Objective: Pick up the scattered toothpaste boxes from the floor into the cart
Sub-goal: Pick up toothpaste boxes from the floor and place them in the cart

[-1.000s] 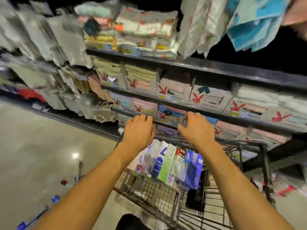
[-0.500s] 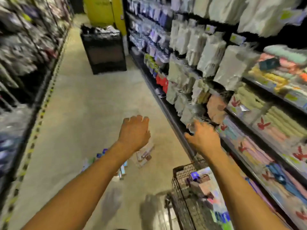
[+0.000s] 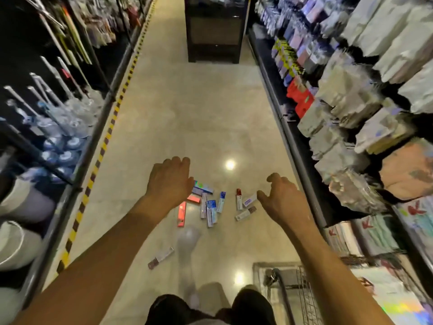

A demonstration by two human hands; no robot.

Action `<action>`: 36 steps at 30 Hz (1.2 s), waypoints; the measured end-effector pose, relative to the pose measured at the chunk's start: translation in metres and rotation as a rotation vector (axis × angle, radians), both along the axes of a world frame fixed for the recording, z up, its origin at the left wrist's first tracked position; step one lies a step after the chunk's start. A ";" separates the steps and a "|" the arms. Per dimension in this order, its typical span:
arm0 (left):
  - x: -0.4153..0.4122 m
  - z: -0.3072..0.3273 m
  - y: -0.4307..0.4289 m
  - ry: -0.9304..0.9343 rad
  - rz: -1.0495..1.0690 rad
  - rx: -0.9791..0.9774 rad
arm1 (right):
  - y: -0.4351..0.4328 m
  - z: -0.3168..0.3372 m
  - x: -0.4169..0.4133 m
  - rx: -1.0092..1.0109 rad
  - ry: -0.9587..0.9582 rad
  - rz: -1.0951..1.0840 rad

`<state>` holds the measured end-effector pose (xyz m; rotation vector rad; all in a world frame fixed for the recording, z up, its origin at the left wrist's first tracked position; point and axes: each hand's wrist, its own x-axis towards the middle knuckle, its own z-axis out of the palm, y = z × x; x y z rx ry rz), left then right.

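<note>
Several toothpaste boxes lie scattered on the beige floor ahead of me: a blue and white box (image 3: 211, 212), a red box (image 3: 181, 214), a white box with a red end (image 3: 239, 199), and one apart, nearer to me (image 3: 161, 257). My left hand (image 3: 169, 181) hangs over the left side of the pile, fingers loosely bent, holding nothing. My right hand (image 3: 281, 200) hovers by the right side of the pile, fingers loosely curled, also holding nothing. The wire cart (image 3: 304, 292) stands at the lower right, only its near corner showing.
Shelves line both sides of the aisle: packaged goods on the right (image 3: 346, 118), brushes and tubs on the left (image 3: 54, 127). A black display stand (image 3: 213, 31) blocks the far end. A yellow-black stripe (image 3: 103, 146) runs along the left shelf base. My knees (image 3: 210, 308) show below.
My view has swung left from the cart and right shelf to face down the aisle. Both hands left the cart and now hang over the boxes on the floor.
</note>
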<state>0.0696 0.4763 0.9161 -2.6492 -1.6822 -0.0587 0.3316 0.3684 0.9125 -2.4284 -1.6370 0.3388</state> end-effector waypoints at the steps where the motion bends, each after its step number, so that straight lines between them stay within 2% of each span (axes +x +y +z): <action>1: -0.003 -0.008 0.011 0.003 0.001 -0.011 | 0.011 -0.005 -0.005 -0.001 0.000 0.001; 8: 0.012 -0.077 0.097 0.043 0.035 -0.156 | 0.105 -0.056 -0.011 -0.007 -0.024 0.010; 14: 0.006 -0.168 0.172 0.013 0.134 -0.202 | 0.208 -0.159 -0.015 -0.102 0.028 0.089; 19: -0.010 -0.304 0.220 -0.064 0.259 -0.284 | 0.277 -0.302 -0.022 -0.126 0.042 0.110; 24: -0.020 -0.470 0.249 -0.037 0.338 -0.363 | 0.319 -0.459 -0.036 -0.183 0.068 0.053; 30: -0.022 -0.653 0.256 0.010 0.321 -0.487 | 0.332 -0.637 -0.039 -0.249 0.079 -0.016; 36: -0.014 -0.798 0.273 0.128 0.293 -0.551 | 0.345 -0.783 -0.020 -0.301 0.094 -0.134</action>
